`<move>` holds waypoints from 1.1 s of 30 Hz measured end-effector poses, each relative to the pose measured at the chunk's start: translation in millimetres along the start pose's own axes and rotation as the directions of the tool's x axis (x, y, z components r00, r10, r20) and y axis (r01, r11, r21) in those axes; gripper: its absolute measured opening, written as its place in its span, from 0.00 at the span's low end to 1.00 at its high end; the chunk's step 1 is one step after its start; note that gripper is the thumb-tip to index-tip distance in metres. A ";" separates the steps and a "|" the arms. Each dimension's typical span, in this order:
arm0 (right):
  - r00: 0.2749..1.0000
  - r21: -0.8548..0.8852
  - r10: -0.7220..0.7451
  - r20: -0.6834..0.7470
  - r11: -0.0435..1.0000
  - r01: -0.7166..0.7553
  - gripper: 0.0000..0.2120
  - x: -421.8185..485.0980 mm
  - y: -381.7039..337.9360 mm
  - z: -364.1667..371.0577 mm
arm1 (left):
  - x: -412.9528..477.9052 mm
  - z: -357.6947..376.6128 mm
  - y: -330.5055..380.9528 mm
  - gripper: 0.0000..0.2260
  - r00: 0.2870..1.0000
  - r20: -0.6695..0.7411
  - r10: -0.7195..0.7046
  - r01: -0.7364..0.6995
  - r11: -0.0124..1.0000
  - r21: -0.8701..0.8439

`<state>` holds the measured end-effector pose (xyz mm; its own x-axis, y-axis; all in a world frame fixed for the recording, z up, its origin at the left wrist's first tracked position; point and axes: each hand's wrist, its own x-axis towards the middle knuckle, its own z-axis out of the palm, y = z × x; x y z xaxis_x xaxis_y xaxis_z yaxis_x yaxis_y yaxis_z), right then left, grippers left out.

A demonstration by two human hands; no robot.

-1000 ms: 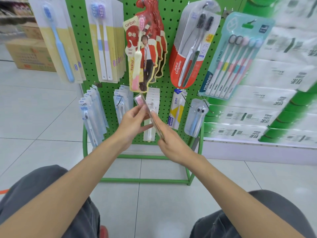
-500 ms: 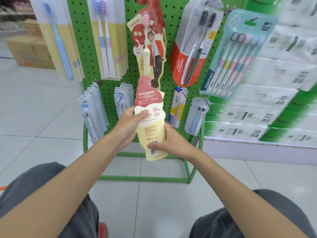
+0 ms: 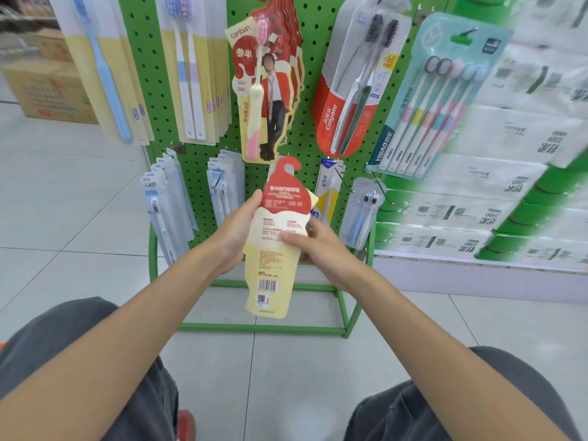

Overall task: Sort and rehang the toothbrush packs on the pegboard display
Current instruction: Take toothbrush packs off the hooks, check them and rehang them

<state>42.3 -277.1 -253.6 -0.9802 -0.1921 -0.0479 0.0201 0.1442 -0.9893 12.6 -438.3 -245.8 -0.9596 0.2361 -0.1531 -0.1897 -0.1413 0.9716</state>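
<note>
I hold a red and cream ice-cream-shaped toothbrush pack (image 3: 274,249) upright in front of the green pegboard (image 3: 197,151), its printed back with barcode facing me. My left hand (image 3: 237,232) grips its left edge, and my right hand (image 3: 318,249) pinches its right side with the thumb on the card. The red hook end of the pack points up, just below the hanging stack of matching red packs (image 3: 270,90). The toothbrush itself is hidden behind the card.
Other packs hang on the board: blue brushes (image 3: 105,71), yellow cards (image 3: 197,68), a Colgate pack (image 3: 353,87), a multi-brush pack (image 3: 436,100), clear packs (image 3: 168,202) low left. Stacked tissue packs (image 3: 509,160) fill the right. Cardboard boxes (image 3: 47,90) sit far left on the tile floor.
The pack has turned from edge-on to flat with its back toward me. My right hand has slid up from the bottom edge to the pack's middle.
</note>
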 end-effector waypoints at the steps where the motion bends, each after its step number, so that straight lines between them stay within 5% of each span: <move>1: 0.999 0.050 0.004 -0.039 0.999 -0.002 0.12 1.3 -1.9 -2.0 | -0.5 0.8 -1.7 0.23 1.000 0.019 -0.016 0.015 0.999 0.032; 9: 1.000 -0.022 0.024 0.013 0.999 -0.024 0.10 4.5 -14.4 -22.4 | 0.1 -0.1 -6.6 0.30 0.997 0.000 -0.082 0.080 0.975 0.208; 22: 0.998 -0.181 0.011 -0.054 0.983 -0.021 0.15 5.6 -20.8 -28.5 | 3.0 1.4 -12.4 0.23 0.998 -0.055 -0.033 0.046 0.966 0.253; 26: 0.981 -0.190 -0.090 -0.170 0.980 0.057 0.13 8.5 -16.7 -24.4 | -4.3 7.6 -11.9 0.23 0.997 0.065 -0.046 0.024 0.952 0.306; 30: 0.994 -0.080 -0.045 -0.100 0.996 0.038 0.18 11.3 -10.2 -9.8 | -15.4 23.2 -20.3 0.21 0.951 0.297 0.084 -0.221 0.859 0.463; 33: 0.994 -0.050 0.033 -0.105 0.998 -0.038 0.22 18.4 -5.1 -7.6 | -11.8 27.2 -30.1 0.20 0.967 0.236 0.096 -0.217 0.797 0.563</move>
<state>22.7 -274.0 -248.4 -0.9943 -0.0845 -0.0656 0.0477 0.1995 -0.9787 35.2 -410.6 -268.3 -0.8971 0.4416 -0.0119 0.1738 0.3775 0.9096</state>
